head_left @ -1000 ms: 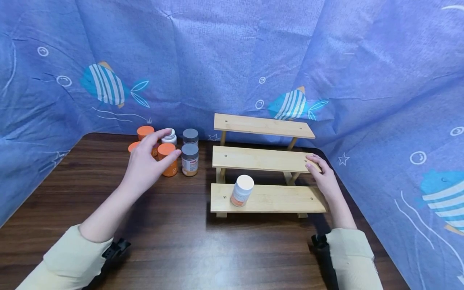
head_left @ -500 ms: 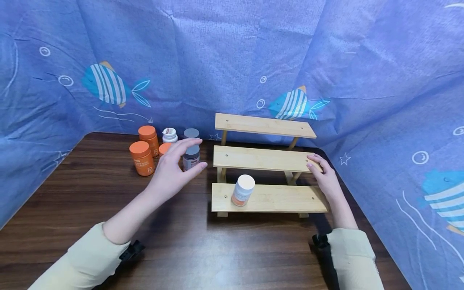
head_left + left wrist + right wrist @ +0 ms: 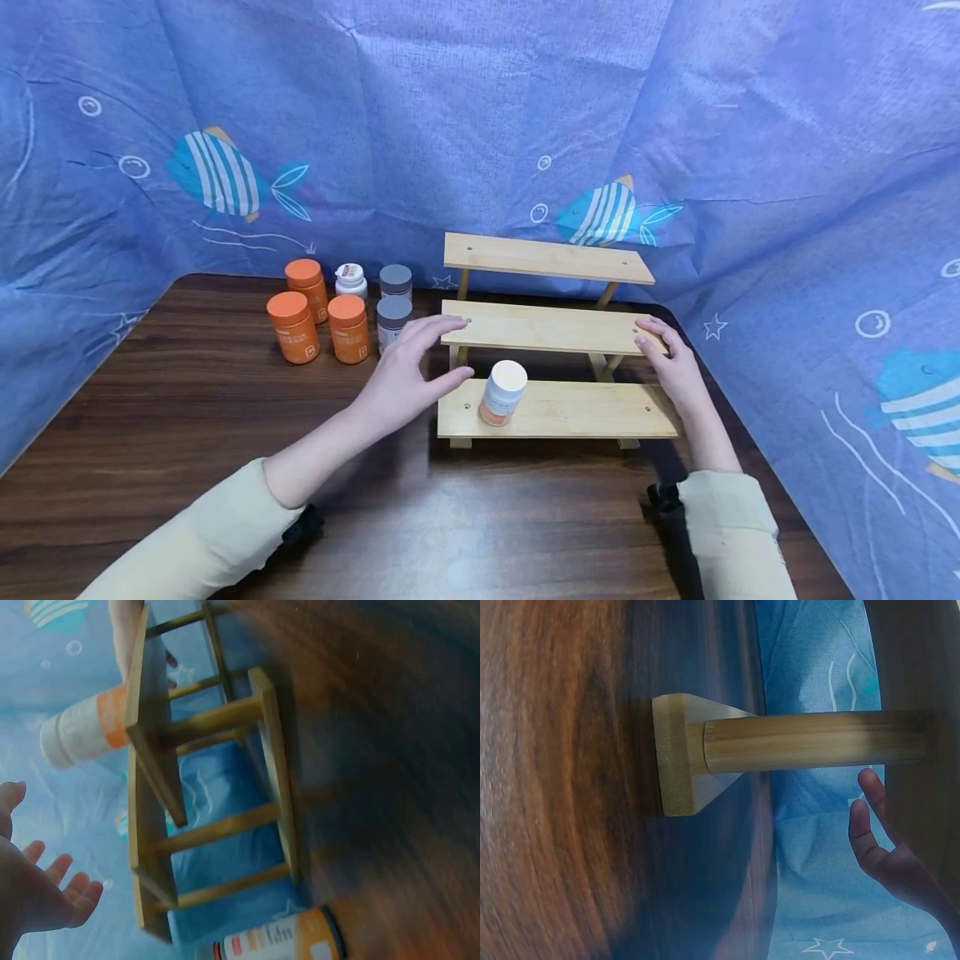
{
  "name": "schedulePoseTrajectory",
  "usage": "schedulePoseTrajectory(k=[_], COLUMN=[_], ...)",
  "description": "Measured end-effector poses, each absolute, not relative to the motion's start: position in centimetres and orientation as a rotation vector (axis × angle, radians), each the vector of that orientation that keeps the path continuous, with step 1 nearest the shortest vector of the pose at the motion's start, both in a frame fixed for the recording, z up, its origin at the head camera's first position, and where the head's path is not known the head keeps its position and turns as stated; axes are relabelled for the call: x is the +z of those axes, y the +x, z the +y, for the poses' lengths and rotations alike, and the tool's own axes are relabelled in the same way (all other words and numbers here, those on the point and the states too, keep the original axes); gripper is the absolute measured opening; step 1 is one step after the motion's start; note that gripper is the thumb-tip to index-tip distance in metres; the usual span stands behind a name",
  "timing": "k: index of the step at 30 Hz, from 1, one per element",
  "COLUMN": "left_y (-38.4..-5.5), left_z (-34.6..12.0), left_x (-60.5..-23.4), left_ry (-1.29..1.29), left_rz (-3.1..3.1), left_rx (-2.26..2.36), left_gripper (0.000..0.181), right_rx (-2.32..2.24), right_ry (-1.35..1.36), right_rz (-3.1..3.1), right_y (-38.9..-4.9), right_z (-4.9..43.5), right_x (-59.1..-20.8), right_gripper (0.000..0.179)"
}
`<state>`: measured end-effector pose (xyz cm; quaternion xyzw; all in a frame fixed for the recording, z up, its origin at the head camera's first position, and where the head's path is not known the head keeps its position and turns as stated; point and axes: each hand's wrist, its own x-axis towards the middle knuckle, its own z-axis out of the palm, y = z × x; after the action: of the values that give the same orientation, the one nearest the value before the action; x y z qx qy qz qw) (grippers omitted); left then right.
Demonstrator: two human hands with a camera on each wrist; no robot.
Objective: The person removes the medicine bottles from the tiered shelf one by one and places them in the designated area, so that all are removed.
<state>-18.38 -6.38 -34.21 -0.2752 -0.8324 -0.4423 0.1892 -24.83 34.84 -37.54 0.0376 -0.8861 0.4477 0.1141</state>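
Observation:
A white bottle with an orange-and-white label (image 3: pixel 503 393) stands upright on the lowest board of a three-tier wooden stand (image 3: pixel 577 410), toward its left end. Just left of this bottle is my left hand (image 3: pixel 408 379), thumb and fingers spread apart and holding nothing; the left wrist view also shows that hand (image 3: pixel 45 892) apart from the bottle (image 3: pixel 84 727). At the right end of the middle board, my right hand (image 3: pixel 678 367) holds the stand, fingertips on the wood. Some of its fingers (image 3: pixel 862 832) show below board level in the right wrist view.
Several bottles stand at the table's back left: orange jars (image 3: pixel 293 329), a small white bottle (image 3: pixel 351 283) and two grey-lidded jars (image 3: pixel 395 279), the front one partly behind my left hand. A blue fish-print cloth (image 3: pixel 480 125) hangs behind the dark wooden table (image 3: pixel 465 517).
My left hand has moved right, from over the orange jars past the grey-lidded jars to beside the white bottle on the stand. My right hand has stayed put.

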Motion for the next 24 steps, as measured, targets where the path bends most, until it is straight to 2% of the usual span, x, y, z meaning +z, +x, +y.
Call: schedulePoseTrajectory(k=[24], left_y=[-18.5], left_z=[-2.4], left_x=[-35.3], left_ry=[-0.918], left_rz=[-2.423], left_rx=[-1.377], left_gripper=[0.044], right_rx=[1.309], right_ry=[0.092], right_rz=[-2.59], right_y=[-25.0], right_z=[34.9], right_x=[-37.8], right_gripper=[0.051])
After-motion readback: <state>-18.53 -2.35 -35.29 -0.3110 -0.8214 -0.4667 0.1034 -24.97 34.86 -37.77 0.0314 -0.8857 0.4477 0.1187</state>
